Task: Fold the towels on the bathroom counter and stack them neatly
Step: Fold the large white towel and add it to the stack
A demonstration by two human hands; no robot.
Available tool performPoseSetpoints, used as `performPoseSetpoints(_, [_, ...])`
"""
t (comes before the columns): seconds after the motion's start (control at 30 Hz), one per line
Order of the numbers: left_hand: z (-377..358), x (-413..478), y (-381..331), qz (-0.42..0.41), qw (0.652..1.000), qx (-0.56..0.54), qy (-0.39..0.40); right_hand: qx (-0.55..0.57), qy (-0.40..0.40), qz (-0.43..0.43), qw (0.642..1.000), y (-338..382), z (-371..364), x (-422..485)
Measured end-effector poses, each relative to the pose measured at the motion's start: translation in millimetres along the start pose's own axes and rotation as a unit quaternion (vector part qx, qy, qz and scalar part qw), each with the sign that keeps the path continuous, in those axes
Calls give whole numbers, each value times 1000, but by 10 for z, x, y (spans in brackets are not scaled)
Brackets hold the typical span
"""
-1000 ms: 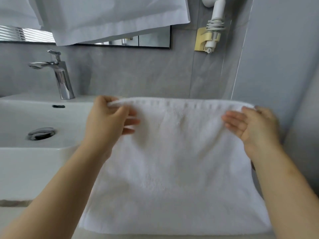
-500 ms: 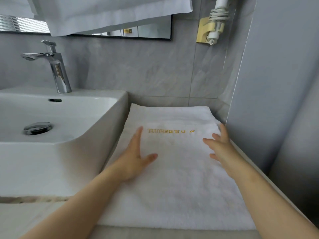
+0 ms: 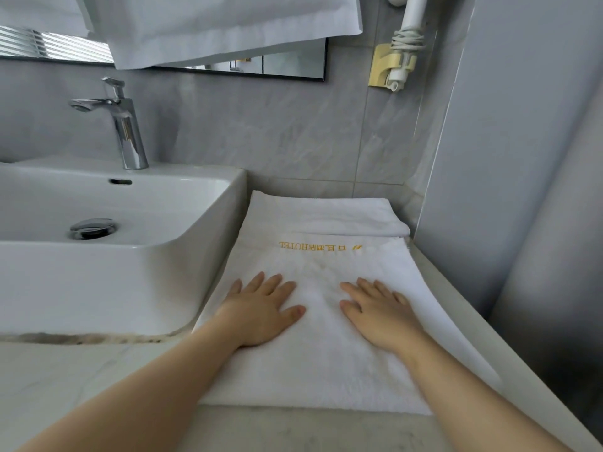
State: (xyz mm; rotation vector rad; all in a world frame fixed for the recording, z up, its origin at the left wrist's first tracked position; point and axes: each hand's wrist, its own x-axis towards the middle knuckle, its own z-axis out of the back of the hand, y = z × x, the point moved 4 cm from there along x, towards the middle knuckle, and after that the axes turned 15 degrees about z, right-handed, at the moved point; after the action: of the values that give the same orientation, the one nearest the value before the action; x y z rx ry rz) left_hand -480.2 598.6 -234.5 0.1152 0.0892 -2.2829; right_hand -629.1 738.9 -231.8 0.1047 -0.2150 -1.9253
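**Two flat hands on a folded white towel beside the basin**

At the far left, the white basin (image 3: 137,272) is cut off by the picture edge, so its full width cannot be seen. One chrome tap (image 3: 125,125) stands on its back rim, and one round drain plug (image 3: 93,228) sits in the bowl. Above, the mirror (image 3: 287,65) is mostly hidden behind white cloth (image 3: 228,24) that hangs from the top of the picture; where the cloth is fixed is out of view.

The stone counter (image 3: 65,380) carries one white towel (image 3: 313,360), folded, which lies just beside the basin's right wall and reaches nearly to the grey wall on the right. At its far end a thicker white layer shows; whether this is a second towel or a fold of the same one, I cannot tell. A gold embroidered line (image 3: 319,246) is upside down to the camera, and only the word "HOTEL" can be read.

The left hand (image 3: 261,308) and the right hand (image 3: 381,314) both rest palm down on the towel, fingers straight and a little spread, the two hands apart and holding nothing.

On the wall at the upper right hangs one white hair dryer (image 3: 408,31) in a yellowish holder (image 3: 381,68); its top is cut off.
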Motion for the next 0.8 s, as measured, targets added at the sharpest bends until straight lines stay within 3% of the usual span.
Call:
performPoseSetpoints(0.37, [-53,-868,31,-18,999,-8,28,15,11,10,1000,277,-22,-787])
performPoseSetpoints(0.47, [85,-988,166,-20,991,-128,46,22,2,10,1000,305,22,-946])
performPoseSetpoints(0.53, [232,-984,319,19,974,-221,-34,98,-59,-5,993,249,133,-998])
performPoseSetpoints(0.6, [345,-956,484,88,961,-226,-132,179,-185,-46,965,108,321,-1041])
performPoseSetpoints(0.67, [396,-911,588,156,950,-214,-164,143,-272,-117,944,-58,504,-1107])
performPoseSetpoints(0.7, [405,-886,607,177,948,-209,-163,105,-277,-154,943,-137,561,-1130])
performPoseSetpoints(0.8, [421,-802,616,215,940,-213,-156,16,-182,-225,957,-277,549,-1125])
